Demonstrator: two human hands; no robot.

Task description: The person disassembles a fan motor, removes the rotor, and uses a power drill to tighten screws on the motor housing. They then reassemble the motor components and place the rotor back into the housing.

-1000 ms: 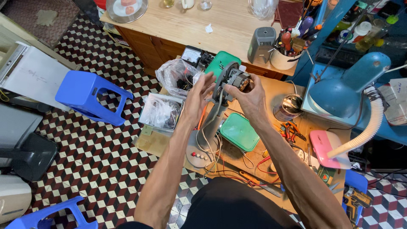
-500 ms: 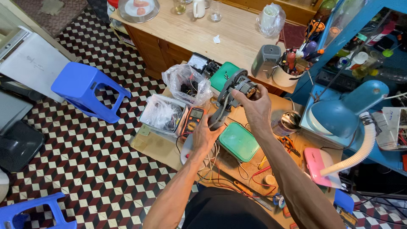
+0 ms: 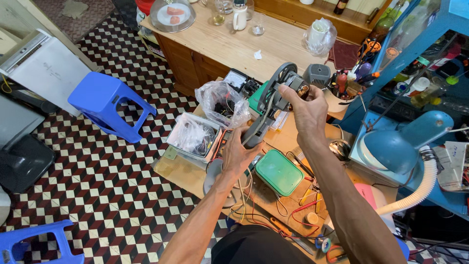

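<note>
Grey plastic fan body [image 3: 267,105] held up over cluttered wooden workbench [image 3: 185,171].
Left hand [image 3: 238,155] clasping its stem; right hand [image 3: 307,110] gripping the motor head.

We see bright, even daylight across the scene, with soft shadows under the blue stool [image 3: 110,105] at left. The wooden table [image 3: 244,46] far off glares slightly. Edges bend outward from the wide lens; focus stays sharp throughout.

The floor [image 3: 112,195] at lower left is checkered in dark red, black and white. A stool [image 3: 105,105] at left is blue; the lidded box [image 3: 279,172] at centre is green.
</note>
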